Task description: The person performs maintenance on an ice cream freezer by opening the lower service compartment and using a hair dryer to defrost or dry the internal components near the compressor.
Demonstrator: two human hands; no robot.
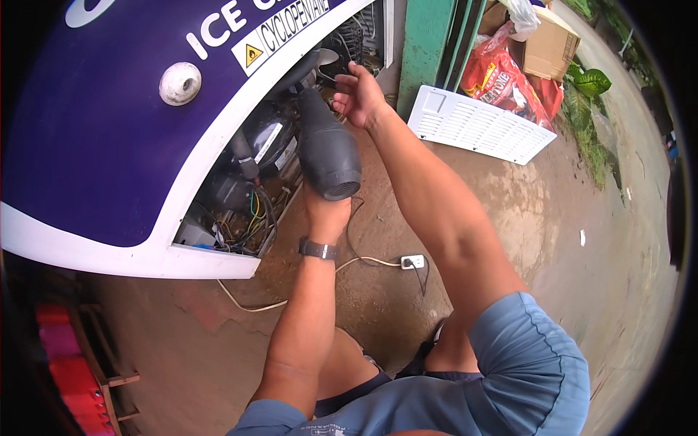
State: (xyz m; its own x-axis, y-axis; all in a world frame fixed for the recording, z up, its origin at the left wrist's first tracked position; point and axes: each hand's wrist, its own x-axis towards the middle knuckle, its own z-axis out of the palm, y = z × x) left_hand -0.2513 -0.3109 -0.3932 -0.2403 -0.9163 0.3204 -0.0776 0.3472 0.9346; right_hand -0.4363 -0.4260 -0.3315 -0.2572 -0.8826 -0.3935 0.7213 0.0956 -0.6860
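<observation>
A black hair dryer [329,149] points its nozzle up into the open machine compartment of a purple and white ice cream freezer [94,138]. Beneath its body my left hand [325,212] is closed, apparently round the handle, which the dryer mostly hides. To the right of the nozzle, my right hand [358,96] is raised with fingers apart and nothing in it. Just beyond those fingers are a pale fan blade [327,57] and dark condenser coils [350,36]. Left of the dryer sits a black compressor [267,138], with loose coloured wires [254,207] below.
A white extension socket [412,262] with a plug in it lies on the concrete floor, its cord running left. A white vented panel [480,125] leans by a green post [423,51], near red bags [502,76] and a cardboard box [550,43]. Red crates [73,370] stand lower left.
</observation>
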